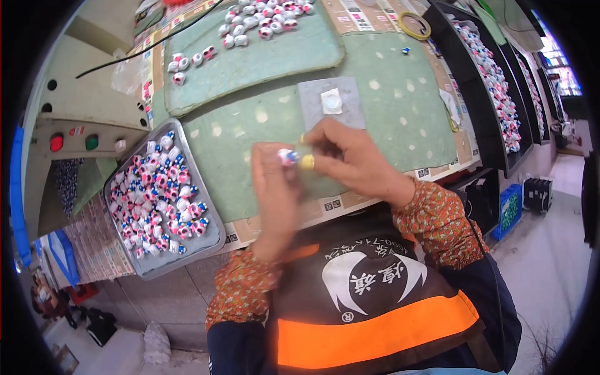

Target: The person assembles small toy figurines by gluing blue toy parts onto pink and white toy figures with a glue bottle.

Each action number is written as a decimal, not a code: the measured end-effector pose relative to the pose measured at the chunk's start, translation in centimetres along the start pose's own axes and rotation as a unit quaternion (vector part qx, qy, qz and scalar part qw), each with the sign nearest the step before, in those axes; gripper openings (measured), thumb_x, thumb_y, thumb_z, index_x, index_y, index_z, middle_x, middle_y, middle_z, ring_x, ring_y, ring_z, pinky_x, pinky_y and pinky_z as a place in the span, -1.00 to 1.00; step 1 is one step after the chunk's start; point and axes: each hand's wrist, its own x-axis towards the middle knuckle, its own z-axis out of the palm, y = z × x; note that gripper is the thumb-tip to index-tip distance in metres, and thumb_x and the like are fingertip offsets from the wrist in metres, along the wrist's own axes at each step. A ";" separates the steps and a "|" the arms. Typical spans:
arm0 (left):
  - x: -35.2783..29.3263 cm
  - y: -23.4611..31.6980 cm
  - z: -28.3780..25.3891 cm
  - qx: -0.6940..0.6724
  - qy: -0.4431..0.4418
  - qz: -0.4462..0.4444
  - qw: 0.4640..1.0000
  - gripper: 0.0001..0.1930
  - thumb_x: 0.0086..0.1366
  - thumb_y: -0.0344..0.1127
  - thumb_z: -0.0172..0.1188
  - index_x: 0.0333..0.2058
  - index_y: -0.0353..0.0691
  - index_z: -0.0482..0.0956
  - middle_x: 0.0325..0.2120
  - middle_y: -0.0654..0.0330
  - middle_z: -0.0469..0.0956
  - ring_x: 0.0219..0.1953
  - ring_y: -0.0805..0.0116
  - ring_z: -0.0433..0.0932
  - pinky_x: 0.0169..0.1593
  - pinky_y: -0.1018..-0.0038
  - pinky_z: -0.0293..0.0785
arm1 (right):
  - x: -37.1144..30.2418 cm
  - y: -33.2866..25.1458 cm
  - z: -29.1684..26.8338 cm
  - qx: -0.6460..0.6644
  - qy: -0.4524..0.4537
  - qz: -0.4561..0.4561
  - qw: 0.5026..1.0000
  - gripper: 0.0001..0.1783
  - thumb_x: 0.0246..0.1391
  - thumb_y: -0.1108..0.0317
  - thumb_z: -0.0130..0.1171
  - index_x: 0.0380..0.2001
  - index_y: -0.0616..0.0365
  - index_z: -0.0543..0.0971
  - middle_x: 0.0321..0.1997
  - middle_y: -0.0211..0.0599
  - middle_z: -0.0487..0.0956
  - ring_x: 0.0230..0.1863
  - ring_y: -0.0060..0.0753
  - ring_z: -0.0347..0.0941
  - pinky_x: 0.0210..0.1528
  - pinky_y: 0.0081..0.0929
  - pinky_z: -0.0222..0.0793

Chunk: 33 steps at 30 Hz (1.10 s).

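Just in front of my body, my left hand (274,194) is closed on a small white, pink and blue plastic figurine (287,156), held near the fingertips. My right hand (353,159) is close beside it, with yellow finger covers on the thumb and a fingertip. That thumb lies next to the figurine's blue end; whether it touches cannot be made out. Thumb and curled index finger are apart, and nothing shows between them. Both hands are partly blurred. Beyond them, a grey square plate (312,115) bears a small white square with a round clear piece (331,101).
A metal tray (219,234) of similar figurines stands at left, below a machine panel with red and green buttons (57,142). White and pink pieces (262,22) lie on the far green mat (275,59). Black bins (478,78) of pieces line the right, near a tape roll (414,26).
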 end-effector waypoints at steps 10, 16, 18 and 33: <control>2.6 10.5 -13.7 0.569 0.151 0.286 0.756 -0.65 0.57 -0.15 -0.17 -0.25 -0.26 0.49 -0.34 0.19 0.44 -0.25 0.32 0.39 -0.11 0.37 0.29 | 5.9 6.0 -17.4 -0.400 0.239 -0.061 0.883 -0.84 0.09 0.44 0.13 -0.23 0.16 0.58 -0.30 -0.21 0.59 -0.27 -0.25 0.54 -0.20 -0.35 0.43; 3.5 11.2 -16.0 0.718 0.172 0.332 0.588 -0.78 0.48 -0.23 -0.03 -0.19 -0.23 0.53 -0.23 0.08 0.53 -0.11 0.05 0.44 0.01 0.18 0.25 | 7.7 8.2 -18.7 -0.557 0.196 -0.148 0.793 -0.78 0.09 0.40 0.17 -0.17 0.16 0.57 -0.26 -0.10 0.56 -0.15 -0.03 0.51 -0.05 -0.14 0.42; 4.4 11.4 -14.4 0.709 0.169 0.356 0.585 -0.78 0.47 -0.24 -0.02 -0.19 -0.24 0.53 -0.23 0.08 0.53 -0.11 0.05 0.44 0.01 0.18 0.26 | 7.9 8.8 -19.1 -0.575 0.182 -0.119 0.789 -0.77 0.10 0.39 0.18 -0.17 0.20 0.55 -0.22 -0.03 0.57 -0.11 0.06 0.51 -0.01 -0.09 0.41; 20.9 9.5 -1.2 0.721 0.031 0.373 0.583 -0.79 0.37 -0.16 0.14 -0.16 -0.14 0.55 -0.26 0.08 0.61 -0.13 0.02 0.55 -0.06 0.14 0.47 | 6.6 4.9 -16.3 -0.498 0.162 0.009 0.852 -0.82 0.11 0.39 0.07 -0.24 0.23 0.42 -0.30 0.06 0.55 -0.23 0.10 0.53 -0.17 -0.08 0.40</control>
